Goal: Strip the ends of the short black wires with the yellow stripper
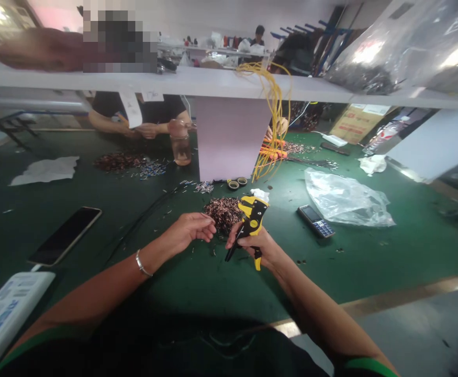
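My right hand (258,243) is wrapped round the handles of a yellow and black wire stripper (255,212), its head pointing up and away from me. To its left, my left hand (195,229) is closed in a pinch, and whatever lies between the fingertips is too small to make out. A pile of short wire pieces (223,212), dark with coppery ends, lies on the green table just beyond both hands. Thin black wires (146,212) stretch across the table to the left of the pile.
A smartphone (66,235) and a white power strip (12,314) lie at left. A keypad phone (315,221) and plastic bag (346,199) lie at right. Yellow wires (270,104) hang from the shelf (134,81) ahead. Beyond, a co-worker's hands (146,130) are near a bottle (180,144).
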`<state>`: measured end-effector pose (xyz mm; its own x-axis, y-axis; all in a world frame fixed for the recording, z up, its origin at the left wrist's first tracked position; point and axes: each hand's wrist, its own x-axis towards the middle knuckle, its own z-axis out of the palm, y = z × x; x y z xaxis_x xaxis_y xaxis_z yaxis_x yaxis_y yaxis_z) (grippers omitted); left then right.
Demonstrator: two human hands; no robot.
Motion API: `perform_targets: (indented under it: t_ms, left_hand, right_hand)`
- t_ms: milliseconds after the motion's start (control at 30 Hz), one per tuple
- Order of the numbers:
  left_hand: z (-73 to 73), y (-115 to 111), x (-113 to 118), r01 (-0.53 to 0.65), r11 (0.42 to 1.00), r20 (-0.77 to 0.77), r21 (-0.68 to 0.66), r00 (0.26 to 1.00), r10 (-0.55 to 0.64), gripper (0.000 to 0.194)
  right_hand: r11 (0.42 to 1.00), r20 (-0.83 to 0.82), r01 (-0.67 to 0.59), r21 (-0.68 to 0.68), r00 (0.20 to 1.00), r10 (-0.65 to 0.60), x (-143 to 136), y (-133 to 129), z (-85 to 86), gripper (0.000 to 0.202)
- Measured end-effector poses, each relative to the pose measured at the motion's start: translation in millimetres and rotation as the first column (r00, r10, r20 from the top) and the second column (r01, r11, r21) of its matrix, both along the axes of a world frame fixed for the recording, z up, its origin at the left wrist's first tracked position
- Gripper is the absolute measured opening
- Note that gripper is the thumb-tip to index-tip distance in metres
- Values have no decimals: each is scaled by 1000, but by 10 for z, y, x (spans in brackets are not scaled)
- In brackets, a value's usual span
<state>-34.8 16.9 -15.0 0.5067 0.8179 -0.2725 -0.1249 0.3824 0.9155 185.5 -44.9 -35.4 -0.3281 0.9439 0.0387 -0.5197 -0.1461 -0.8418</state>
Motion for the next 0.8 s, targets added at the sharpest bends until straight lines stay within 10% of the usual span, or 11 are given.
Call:
perform_targets:
  t_ms: [267,400,467,633,800]
  left_hand:
    - [31,-57,28,141,972,-361,189,930,-65,26]
    - [24,-88,5,90,731,-494,677,792,359,21]
    - [44,-145,26,148,653,-481,743,796,367,24]
    - [6,-371,121,263,762,-421,592,907,14,50]
    - [-211,-570,177,274,726,-445,631,894,50,94]
  right_hand:
    - [1000,62,-6,5,998,5,-17,-16,14,27]
    - [1000,73,6,29,997,-8,-46,-9,5,29]
    - [999,72,28,45,997,-31,-52,-7,19,30]
    - [978,68,177,111,980,-185,-69,-45,120,33]
    - [923,127,315,223,929,-347,-189,-163,208,29]
